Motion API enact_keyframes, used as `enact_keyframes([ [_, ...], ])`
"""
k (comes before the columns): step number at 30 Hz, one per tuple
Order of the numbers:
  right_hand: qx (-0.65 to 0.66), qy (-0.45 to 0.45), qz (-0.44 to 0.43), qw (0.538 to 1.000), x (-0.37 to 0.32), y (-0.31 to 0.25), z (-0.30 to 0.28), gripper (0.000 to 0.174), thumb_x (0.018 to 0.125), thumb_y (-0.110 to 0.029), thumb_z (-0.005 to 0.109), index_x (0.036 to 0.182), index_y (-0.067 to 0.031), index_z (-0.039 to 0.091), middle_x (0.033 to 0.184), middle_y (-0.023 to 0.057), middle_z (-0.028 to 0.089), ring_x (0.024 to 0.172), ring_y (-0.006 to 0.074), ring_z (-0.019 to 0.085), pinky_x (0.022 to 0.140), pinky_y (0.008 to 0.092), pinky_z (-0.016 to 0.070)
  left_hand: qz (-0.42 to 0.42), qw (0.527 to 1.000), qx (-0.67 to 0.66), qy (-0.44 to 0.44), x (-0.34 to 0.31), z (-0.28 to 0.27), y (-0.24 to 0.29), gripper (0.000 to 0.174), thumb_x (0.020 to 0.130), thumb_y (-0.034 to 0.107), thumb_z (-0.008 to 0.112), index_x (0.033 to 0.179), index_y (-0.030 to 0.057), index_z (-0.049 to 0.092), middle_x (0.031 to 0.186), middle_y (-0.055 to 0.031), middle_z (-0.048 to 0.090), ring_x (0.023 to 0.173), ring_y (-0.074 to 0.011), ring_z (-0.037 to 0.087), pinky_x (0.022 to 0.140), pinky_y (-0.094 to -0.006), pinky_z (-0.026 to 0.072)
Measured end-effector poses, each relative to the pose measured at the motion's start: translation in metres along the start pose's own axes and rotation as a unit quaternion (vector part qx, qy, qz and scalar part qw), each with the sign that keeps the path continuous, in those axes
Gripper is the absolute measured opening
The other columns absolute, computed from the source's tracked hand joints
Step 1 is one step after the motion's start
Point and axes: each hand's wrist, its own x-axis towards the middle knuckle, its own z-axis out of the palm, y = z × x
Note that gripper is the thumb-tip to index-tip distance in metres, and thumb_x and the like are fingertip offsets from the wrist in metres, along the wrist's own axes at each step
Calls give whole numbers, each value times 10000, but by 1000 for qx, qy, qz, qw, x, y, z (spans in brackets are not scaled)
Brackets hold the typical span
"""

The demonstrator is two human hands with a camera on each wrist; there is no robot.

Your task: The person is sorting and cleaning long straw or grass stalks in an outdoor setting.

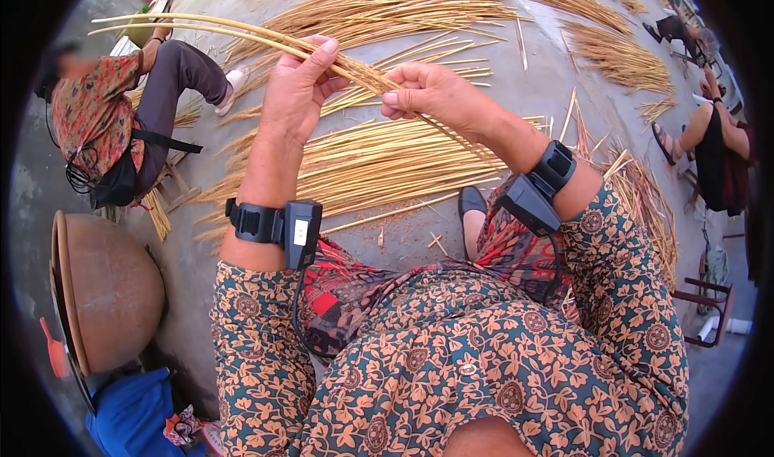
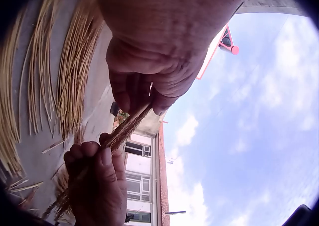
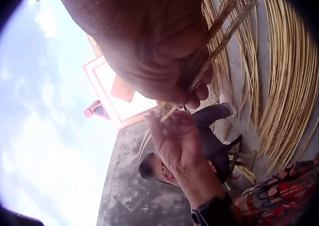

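Note:
Up in front of the chest, both hands hold one small bunch of dry straw stalks (image 1: 363,74) with bushy seed heads. My left hand (image 1: 300,90) pinches it between thumb and fingers, and two pale bare stalk ends (image 1: 177,23) stick out far to the left. At the bunch's right part, my right hand (image 1: 439,98) grips the seed heads, thumb on top. Thin tips trail down right below that hand. The left wrist view shows a short length of the bunch (image 2: 128,128) between the two hands. In the right wrist view, seed heads (image 3: 219,39) hang past the right hand (image 3: 184,81).
Several rows of loose stalks (image 1: 387,163) lie across the concrete ground ahead. At left, a person (image 1: 105,102) sits near a large clay basin (image 1: 117,292) and a blue cloth (image 1: 137,417). Another seated person (image 1: 717,143) and a small stool (image 1: 713,304) are at right.

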Motion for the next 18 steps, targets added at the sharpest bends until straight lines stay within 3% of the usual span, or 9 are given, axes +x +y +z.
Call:
enact_keyframes([
  [3, -48, 29, -3, 998, -2, -7, 6, 377, 886, -209, 618, 1181, 5, 521, 971, 43, 604, 889, 100, 572, 806, 241, 465, -1, 1000, 16, 1, 1, -3, 2, 141, 859, 143, 646, 971, 91, 577, 855, -9, 613, 750, -113, 616, 633, -242, 541],
  [7, 6, 44, -32, 998, 5, -3, -1, 397, 911, -276, 580, 1185, 8, 532, 1023, 42, 599, 879, 102, 564, 762, 230, 455, -9, 999, 23, -26, 1, -6, 1, 141, 860, 143, 645, 968, 84, 577, 878, -17, 613, 751, -118, 617, 655, -246, 542],
  [10, -8, 58, -62, 996, 10, 3, -2, 368, 912, -284, 579, 1137, 7, 574, 975, 32, 615, 830, 96, 560, 723, 226, 451, -14, 999, 31, -31, 0, -4, 1, 157, 862, 149, 644, 979, 78, 569, 879, -22, 612, 749, -121, 618, 660, -249, 542],
  [13, -112, 35, -37, 992, 8, -1, -7, 323, 924, -274, 559, 1066, 11, 618, 860, 11, 625, 763, 86, 551, 689, 220, 446, -15, 998, 42, -33, -1, -1, 0, 174, 863, 154, 643, 992, 72, 561, 871, -26, 611, 748, -122, 619, 657, -252, 543],
  [18, -260, 108, -77, 956, 7, -4, -3, 275, 849, -231, 524, 950, -12, 656, 726, 65, 640, 682, 126, 598, 618, 282, 471, -20, 997, 56, -58, -2, 0, 1, 171, 870, 160, 635, 992, 70, 556, 868, -29, 611, 746, -121, 621, 648, -250, 543],
])
